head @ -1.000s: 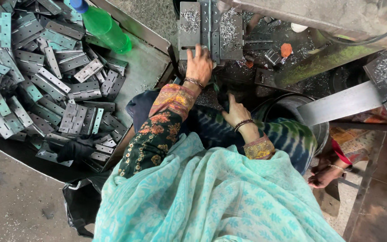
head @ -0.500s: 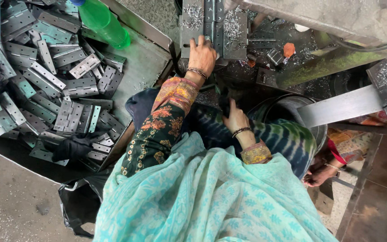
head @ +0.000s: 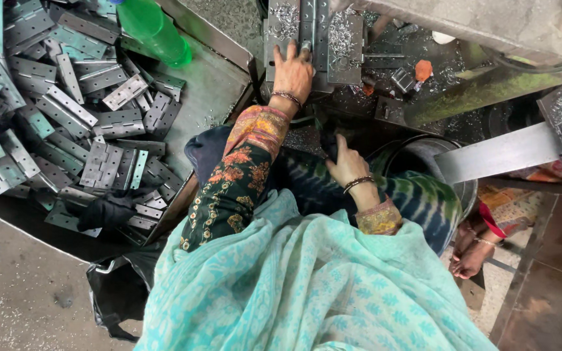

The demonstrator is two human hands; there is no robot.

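Steel hinge under the left hand at the machine, with a heap of hinges in the tray beside it.

Left hand (head: 292,70) lies flat, fingers spread, pressing an open hinge (head: 313,39) on the machine bed (head: 385,97); metal shavings sit on both hinge leaves. Right hand (head: 345,162) rests low on the lap, loosely curled; I cannot tell whether it holds anything. At the left, the tray (head: 213,84) carries the pile of hinges (head: 66,123), a green bottle (head: 154,29) at its far edge and a dark glove (head: 108,209) near its near edge. Judging by this, 1 hinge is in work and many wait.
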